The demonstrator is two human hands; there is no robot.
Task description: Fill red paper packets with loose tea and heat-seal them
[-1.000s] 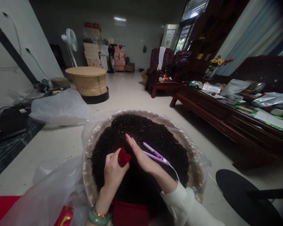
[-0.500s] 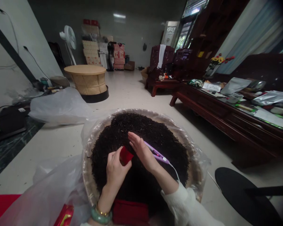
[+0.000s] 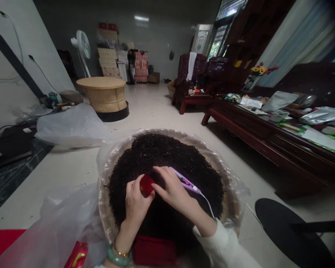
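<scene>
Over a wide basket [image 3: 107, 212] of dark, dried, twisted leaves [image 3: 167, 149] that look like tea, my left hand [image 3: 136, 197] is closed around a small red packet [image 3: 147, 185]. My right hand [image 3: 174, 188] is beside it, fingers stretched out and apart, with the thumb at the packet's right edge. Just behind the right hand a slim purple flat iron [image 3: 194, 188] with a white cord lies on the leaves, a red light showing between its arms. Near my body, a dark red stack or pouch [image 3: 155, 251] rests at the basket's near side.
Clear plastic sheeting [image 3: 64, 219] spreads left of the basket, with a red and gold packet [image 3: 77, 255] on it. A black round stand base [image 3: 284, 227] is at right. Beyond are a dark wooden table [image 3: 257, 137] covered in items and a round woven stand [image 3: 103, 95].
My right hand has come down from a raised, flat-palmed pose, and its thumb now meets the red packet. The left hand keeps its hold, with the packet turned slightly.
</scene>
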